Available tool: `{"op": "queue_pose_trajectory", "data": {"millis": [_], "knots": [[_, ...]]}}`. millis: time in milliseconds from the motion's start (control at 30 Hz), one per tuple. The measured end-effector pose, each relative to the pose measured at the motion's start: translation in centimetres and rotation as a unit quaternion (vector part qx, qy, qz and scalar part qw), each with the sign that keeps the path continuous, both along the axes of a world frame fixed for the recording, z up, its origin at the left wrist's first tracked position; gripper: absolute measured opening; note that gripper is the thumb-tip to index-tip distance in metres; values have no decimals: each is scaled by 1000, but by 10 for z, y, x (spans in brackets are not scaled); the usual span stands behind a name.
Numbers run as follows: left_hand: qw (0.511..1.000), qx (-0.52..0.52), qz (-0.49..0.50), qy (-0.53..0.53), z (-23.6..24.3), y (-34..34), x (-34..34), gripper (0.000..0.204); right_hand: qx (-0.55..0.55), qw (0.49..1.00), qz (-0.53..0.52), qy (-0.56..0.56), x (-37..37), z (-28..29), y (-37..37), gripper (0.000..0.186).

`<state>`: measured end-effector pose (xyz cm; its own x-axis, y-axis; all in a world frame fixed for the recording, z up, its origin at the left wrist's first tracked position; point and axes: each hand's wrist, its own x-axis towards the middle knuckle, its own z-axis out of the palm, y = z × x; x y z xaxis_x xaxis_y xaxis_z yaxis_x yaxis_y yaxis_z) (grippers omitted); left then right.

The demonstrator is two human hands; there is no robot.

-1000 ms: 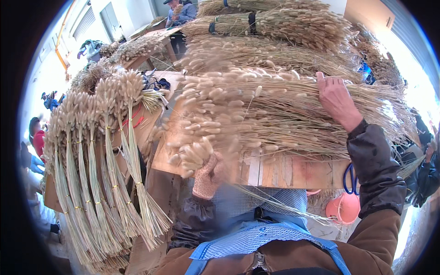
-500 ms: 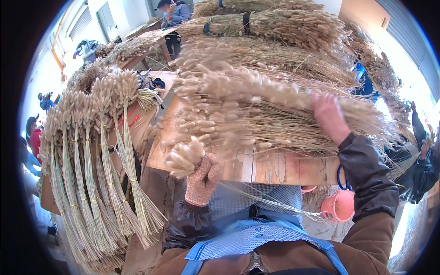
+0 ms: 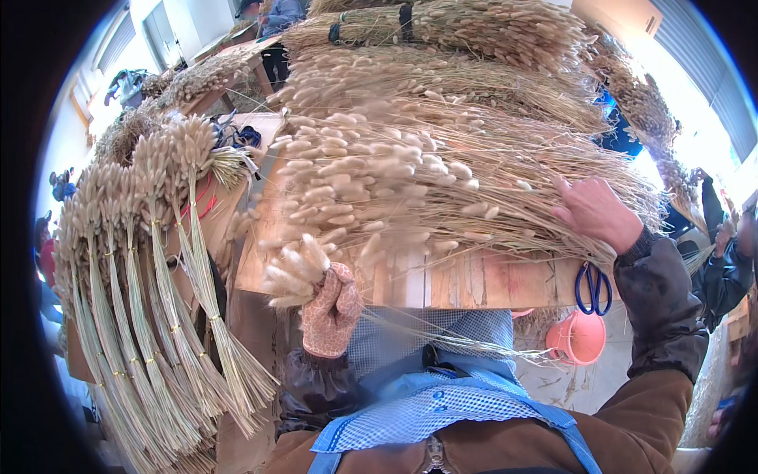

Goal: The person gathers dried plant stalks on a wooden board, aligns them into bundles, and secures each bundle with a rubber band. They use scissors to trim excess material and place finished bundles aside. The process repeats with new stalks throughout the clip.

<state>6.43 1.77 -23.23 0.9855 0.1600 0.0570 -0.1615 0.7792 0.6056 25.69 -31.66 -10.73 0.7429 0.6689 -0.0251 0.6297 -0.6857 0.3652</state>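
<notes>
My left hand (image 3: 332,312), in a patterned pinkish glove, is closed round a small bunch of dried bunny-tail grass (image 3: 292,275). Its fluffy heads stick out to the left, and the thin stems trail right across my lap. My bare right hand (image 3: 598,212) rests at the stem side of a large loose pile of the same grass (image 3: 379,178) on the wooden table (image 3: 482,286). Its index finger is stretched out, thumb apart, and no stalk shows in it. Dark blue-handled scissors (image 3: 592,290) lie at the table edge below that hand.
Several tied bunches (image 3: 146,276) hang over a stand at the left, heads up. Bigger bound sheaves (image 3: 482,39) are stacked at the back. A pink bucket (image 3: 576,338) stands on the floor beneath the table's right side. Other people work at the far left and right.
My right hand has moved slightly right and down, and the pile's blurred upper layer has settled. My left hand still holds its bunch. The whole view has shifted a little.
</notes>
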Motion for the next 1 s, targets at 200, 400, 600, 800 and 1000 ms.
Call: {"op": "queue_pose_trajectory", "data": {"millis": [200, 400, 600, 800, 1000], "knots": [[999, -19, 4, 40, 1, -3, 5, 17, 63, 976, 124, -169, 18, 6, 24, 26], [998, -38, -23, 39, 2, -2, 4, 19, 299, 952, 27, -59, 4, -7, 74, 20], [997, -17, 5, 72, 8, -5, -6, 21, 236, 972, 11, -11, 9, -32, 84, 17], [998, -14, -9, 59, 12, -9, -8, 21, 39, 994, 79, -71, 22, -28, 61, 6], [999, -17, -8, 38, 12, -8, -9, 22, 179, 944, 42, -274, -23, 80, 55, 19]]}}
